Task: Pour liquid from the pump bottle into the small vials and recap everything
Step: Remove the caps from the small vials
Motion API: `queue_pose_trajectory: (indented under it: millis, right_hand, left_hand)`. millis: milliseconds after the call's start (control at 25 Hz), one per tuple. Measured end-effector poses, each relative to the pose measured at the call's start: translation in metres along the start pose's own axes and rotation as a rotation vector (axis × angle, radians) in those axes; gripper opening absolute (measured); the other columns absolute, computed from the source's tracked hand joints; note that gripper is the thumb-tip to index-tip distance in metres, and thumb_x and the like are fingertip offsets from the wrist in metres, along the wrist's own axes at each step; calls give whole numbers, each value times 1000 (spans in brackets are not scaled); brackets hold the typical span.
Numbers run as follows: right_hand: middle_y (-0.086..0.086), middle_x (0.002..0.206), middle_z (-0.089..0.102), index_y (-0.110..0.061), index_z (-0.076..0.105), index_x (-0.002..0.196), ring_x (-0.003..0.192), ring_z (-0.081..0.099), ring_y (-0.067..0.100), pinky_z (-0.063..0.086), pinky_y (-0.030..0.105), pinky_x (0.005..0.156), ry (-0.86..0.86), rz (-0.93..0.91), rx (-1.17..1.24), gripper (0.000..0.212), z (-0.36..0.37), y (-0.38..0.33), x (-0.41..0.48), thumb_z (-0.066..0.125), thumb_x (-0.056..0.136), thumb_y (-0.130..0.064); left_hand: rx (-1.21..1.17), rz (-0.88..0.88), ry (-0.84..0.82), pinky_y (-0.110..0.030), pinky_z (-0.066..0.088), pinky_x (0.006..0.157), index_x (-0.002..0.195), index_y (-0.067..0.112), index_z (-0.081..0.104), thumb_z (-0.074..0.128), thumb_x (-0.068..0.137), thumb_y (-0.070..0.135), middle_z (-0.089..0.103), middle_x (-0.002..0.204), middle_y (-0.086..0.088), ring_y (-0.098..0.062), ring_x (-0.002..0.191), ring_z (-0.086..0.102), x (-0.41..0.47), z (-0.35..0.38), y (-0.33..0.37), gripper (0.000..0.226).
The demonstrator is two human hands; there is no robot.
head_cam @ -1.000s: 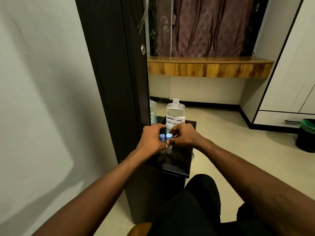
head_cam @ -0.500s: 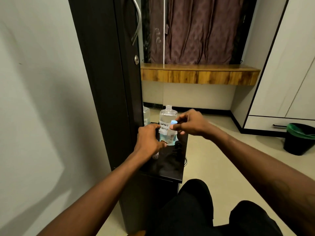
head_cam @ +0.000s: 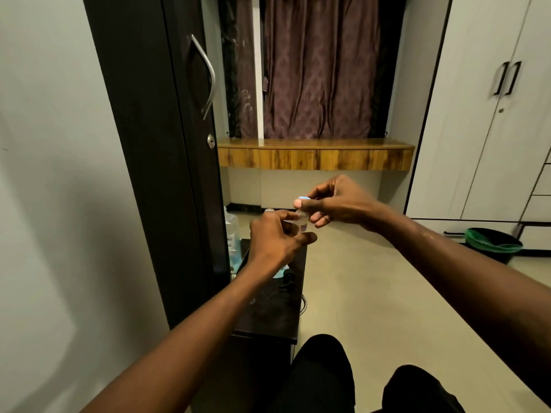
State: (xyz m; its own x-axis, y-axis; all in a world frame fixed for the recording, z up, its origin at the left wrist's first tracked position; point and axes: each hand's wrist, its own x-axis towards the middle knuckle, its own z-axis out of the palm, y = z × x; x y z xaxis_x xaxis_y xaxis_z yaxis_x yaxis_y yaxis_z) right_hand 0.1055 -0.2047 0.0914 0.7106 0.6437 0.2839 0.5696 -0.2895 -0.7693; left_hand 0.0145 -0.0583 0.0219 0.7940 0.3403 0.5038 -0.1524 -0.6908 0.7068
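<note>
The right hand (head_cam: 337,204) pinched the blue cap (head_cam: 303,199) of a small vial (head_cam: 301,223), and the left hand (head_cam: 275,234) gripped the vial's body, above the far edge of the dark stand (head_cam: 277,317). The labelled bottle (head_cam: 232,234) stood by the stand's far left corner, mostly hidden. I judged that opening was only beginning and that all pouring remained. Half a second before, the vial was lower, in the right hand alone.
</note>
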Motion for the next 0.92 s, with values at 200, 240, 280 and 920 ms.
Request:
queue_pose_trajectory:
  millis: [200, 240, 280, 920]
  right_hand:
    - [5, 72, 76, -13, 79, 84, 62, 71, 16, 60, 29, 58, -1, -86, -381, 31, -8, 4, -4, 77, 84, -44]
    - [4, 79, 76, -15, 79, 90, 69, 72, 16, 61, 31, 64, -58, -92, -401, 21, -9, 4, -4, 76, 87, -36]
    - [3, 91, 77, -17, 78, 100, 80, 72, 15, 61, 31, 71, -132, -88, -380, 14, -11, 3, -6, 74, 90, -25]
    - [1, 103, 72, -19, 74, 109, 96, 68, 20, 61, 40, 86, -274, -116, -464, 30, 4, -7, 2, 63, 90, 2]
  left_hand:
    - [43, 2, -118, -8, 52, 63, 118, 14, 74, 86, 80, 26, 79, 101, -5, -4, 75, 70, -1, 12, -2, 42]
    - [31, -2, -142, -11, 54, 66, 118, 15, 75, 86, 80, 26, 79, 101, -4, -5, 77, 71, -1, 13, -6, 41]
    - [17, -3, -157, -14, 56, 70, 117, 16, 75, 86, 80, 27, 79, 102, -4, -5, 80, 72, -2, 13, -8, 41]
    - [-215, -73, -334, -24, 57, 84, 130, 21, 61, 73, 92, 13, 74, 111, 0, -7, 99, 71, -5, 5, -38, 41]
